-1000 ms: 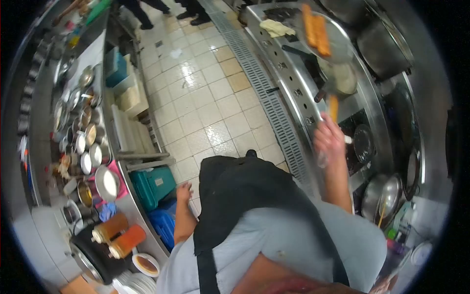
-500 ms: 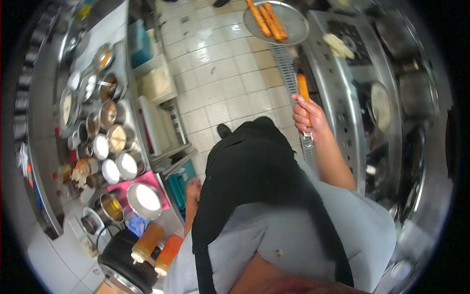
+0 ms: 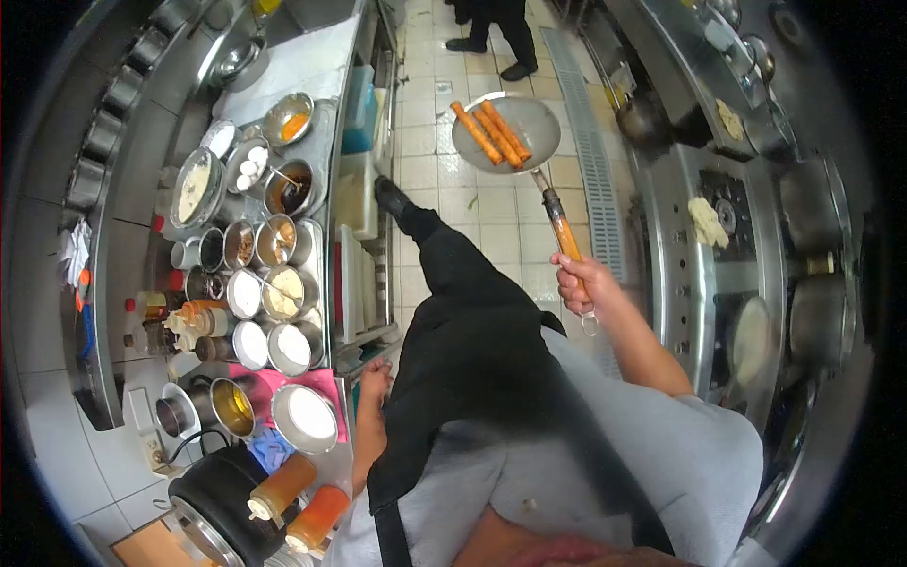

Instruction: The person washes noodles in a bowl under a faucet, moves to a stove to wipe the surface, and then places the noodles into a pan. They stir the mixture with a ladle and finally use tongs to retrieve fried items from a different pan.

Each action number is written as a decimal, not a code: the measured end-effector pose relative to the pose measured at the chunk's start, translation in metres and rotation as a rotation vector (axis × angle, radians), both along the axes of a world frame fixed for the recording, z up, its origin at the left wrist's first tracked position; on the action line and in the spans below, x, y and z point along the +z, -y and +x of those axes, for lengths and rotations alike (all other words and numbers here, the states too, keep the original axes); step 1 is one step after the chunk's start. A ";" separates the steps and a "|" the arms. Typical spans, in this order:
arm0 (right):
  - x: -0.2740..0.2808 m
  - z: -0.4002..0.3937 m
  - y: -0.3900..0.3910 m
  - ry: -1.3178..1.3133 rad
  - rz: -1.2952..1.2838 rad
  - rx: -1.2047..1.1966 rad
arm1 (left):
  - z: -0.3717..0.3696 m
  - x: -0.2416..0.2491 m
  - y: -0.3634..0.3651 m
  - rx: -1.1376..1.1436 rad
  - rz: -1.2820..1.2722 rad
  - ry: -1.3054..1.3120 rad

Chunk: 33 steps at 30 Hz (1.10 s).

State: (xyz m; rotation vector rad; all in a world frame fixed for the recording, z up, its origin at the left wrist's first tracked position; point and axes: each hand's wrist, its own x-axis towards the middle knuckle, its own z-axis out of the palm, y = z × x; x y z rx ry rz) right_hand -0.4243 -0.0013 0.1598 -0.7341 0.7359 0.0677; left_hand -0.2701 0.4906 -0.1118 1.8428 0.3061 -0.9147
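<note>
My right hand (image 3: 588, 285) is closed around the orange handle (image 3: 564, 236) of a round, flat mesh skimmer (image 3: 541, 113), held out in front of me over the floor. Three long golden-brown fried rolls (image 3: 493, 132) lie side by side on its mesh. A metal hanging loop sticks out below my fist. Low by my left side, my left hand (image 3: 376, 380) hangs beside the counter with its fingers loosely bent and nothing seen in it. Nearest to it is a metal bowl of white powder (image 3: 307, 416) on a pink cloth (image 3: 342, 397).
On the left counter stand several metal bowls and tubs of ingredients, eggs (image 3: 250, 168), and sauce bottles (image 3: 316, 518). A stove (image 3: 723, 213) with a pale cloth (image 3: 707, 222) runs along the right. Another person's legs (image 3: 501, 33) are ahead on the tiled floor (image 3: 425, 151).
My view has shifted forward along the aisle, and another person's legs now show ahead. The skimmer with the rolls appears lower and more central. One of my legs has stepped forward.
</note>
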 end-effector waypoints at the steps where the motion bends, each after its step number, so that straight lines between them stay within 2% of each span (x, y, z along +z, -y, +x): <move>1: -0.002 0.006 0.005 -0.001 0.007 0.012 | 0.011 0.000 0.008 -0.015 0.023 -0.025; 3: -0.012 0.011 0.016 0.022 0.042 0.043 | 0.033 0.001 0.023 -0.051 0.074 -0.076; 4: -0.014 0.014 0.018 0.026 0.054 0.048 | 0.046 -0.002 0.036 0.013 -0.016 -0.065; 5: -0.015 0.018 0.022 0.028 0.063 0.063 | 0.057 -0.003 0.045 0.006 0.008 -0.024; 7: -0.021 0.032 0.035 0.032 0.099 0.082 | 0.075 0.057 0.097 0.009 0.054 0.053; 12: -0.031 0.090 0.085 0.042 0.163 0.110 | 0.092 0.073 0.132 0.029 -0.121 0.090; 14: -0.040 0.117 0.113 0.038 0.193 0.119 | 0.087 0.064 0.142 0.065 -0.112 0.130; 17: -0.049 0.152 0.156 0.017 0.168 0.113 | 0.082 0.052 0.162 0.022 0.092 0.079; 19: -0.027 0.169 0.183 0.023 0.137 0.158 | 0.074 0.039 0.173 0.037 0.288 -0.165; 20: -0.023 0.173 0.199 0.005 0.142 0.159 | 0.071 0.006 0.167 0.056 0.291 -0.355; 22: -0.017 0.181 0.238 0.019 0.158 0.188 | 0.101 -0.061 0.186 -0.190 0.378 -0.479; 23: -0.014 0.184 0.253 -0.005 0.126 0.180 | 0.115 -0.065 0.196 -0.226 0.374 -0.486; 27: -0.004 0.208 0.305 -0.035 0.030 0.155 | 0.208 -0.059 0.285 -0.036 0.080 -0.158; 28: -0.013 0.213 0.319 -0.032 0.048 0.136 | 0.231 -0.057 0.313 -0.035 0.061 -0.096; 29: -0.022 0.218 0.332 -0.032 0.066 0.119 | 0.257 -0.037 0.350 -0.025 0.151 -0.120; 30: -0.027 0.224 0.343 -0.038 0.074 0.101 | 0.282 -0.022 0.376 -0.131 0.153 -0.007; 31: -0.029 0.231 0.355 -0.053 0.062 0.072 | 0.308 -0.040 0.392 -0.192 0.201 0.080; 33: -0.032 0.245 0.373 -0.082 0.049 0.018 | 0.352 -0.029 0.435 -0.204 0.150 0.117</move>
